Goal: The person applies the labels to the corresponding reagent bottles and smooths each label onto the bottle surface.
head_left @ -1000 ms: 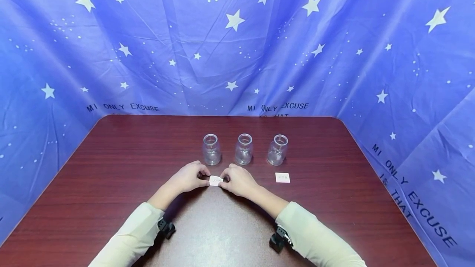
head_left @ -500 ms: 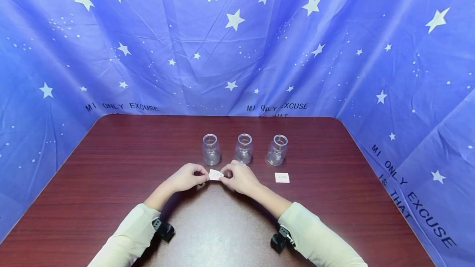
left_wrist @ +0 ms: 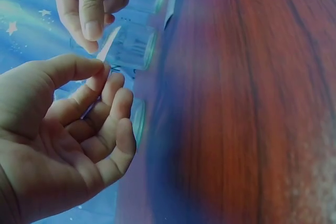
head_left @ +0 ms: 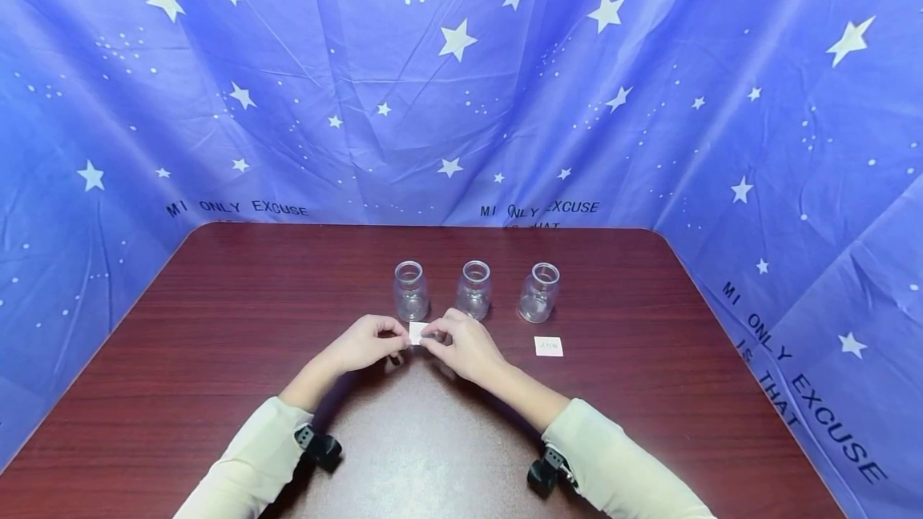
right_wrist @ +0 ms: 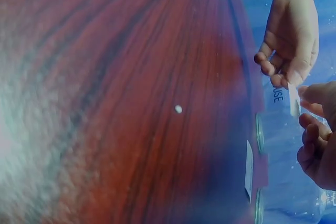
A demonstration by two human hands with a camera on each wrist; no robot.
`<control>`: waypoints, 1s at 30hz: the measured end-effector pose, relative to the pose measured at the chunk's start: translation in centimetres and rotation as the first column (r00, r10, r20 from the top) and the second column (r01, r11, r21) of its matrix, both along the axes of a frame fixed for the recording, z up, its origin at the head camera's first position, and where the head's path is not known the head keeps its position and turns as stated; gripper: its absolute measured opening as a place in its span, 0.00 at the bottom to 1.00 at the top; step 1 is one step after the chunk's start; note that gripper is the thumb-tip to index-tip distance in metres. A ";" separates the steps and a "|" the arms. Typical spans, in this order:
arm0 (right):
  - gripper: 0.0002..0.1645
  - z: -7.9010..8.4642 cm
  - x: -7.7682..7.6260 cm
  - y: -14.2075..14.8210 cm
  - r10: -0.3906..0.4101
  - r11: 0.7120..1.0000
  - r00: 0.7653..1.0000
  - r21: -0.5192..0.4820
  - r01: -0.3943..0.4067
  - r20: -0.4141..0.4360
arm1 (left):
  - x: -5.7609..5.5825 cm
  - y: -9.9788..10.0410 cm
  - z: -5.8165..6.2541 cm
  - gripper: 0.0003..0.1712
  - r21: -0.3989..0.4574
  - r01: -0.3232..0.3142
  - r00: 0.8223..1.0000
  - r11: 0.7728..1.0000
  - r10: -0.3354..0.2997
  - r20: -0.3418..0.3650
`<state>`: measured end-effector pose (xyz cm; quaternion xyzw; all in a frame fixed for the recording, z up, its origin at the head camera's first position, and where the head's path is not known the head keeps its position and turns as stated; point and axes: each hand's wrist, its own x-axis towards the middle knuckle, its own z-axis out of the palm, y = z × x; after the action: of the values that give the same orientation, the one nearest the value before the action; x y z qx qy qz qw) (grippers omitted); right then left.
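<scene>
Thumb and index finger of my left hand (head_left: 371, 341) pinch a small white paper label (head_left: 416, 333), held up just in front of the left glass jar (head_left: 411, 295). In the left wrist view the label (left_wrist: 109, 43) stands edge-on, its far tip free. My right hand (head_left: 465, 347) has its thumb and index finger right at the label's other edge; I cannot tell whether they grip it. In the right wrist view the right hand (right_wrist: 317, 135) has curled fingers beside the label (right_wrist: 293, 99). Another white label (head_left: 548, 346) with handwriting lies flat on the table to the right.
A middle glass jar (head_left: 473, 291) and a right glass jar (head_left: 539, 295) stand upright in a row with the left one on the dark red wooden table (head_left: 288, 279). A blue curtain (head_left: 404, 134) with white stars surrounds the table's back and sides.
Both hands have lifted the label slightly and moved it toward the left jar. The right fingers now cover more of it. Jars and the other label stay put.
</scene>
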<state>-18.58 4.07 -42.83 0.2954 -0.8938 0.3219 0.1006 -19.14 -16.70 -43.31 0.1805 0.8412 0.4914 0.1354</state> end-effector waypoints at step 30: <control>0.06 0.1 0.6 0.1 0.018 0.996 1.000 -0.090 -0.017 0.018 | 0.1 0.6 0.4 0.10 0.078 0.070 0.996 0.995 -0.066 -0.052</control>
<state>-18.00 4.21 -42.73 0.2954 -0.8767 0.3655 0.1025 -19.08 -16.09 -42.93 0.2264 0.8174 0.5149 0.1239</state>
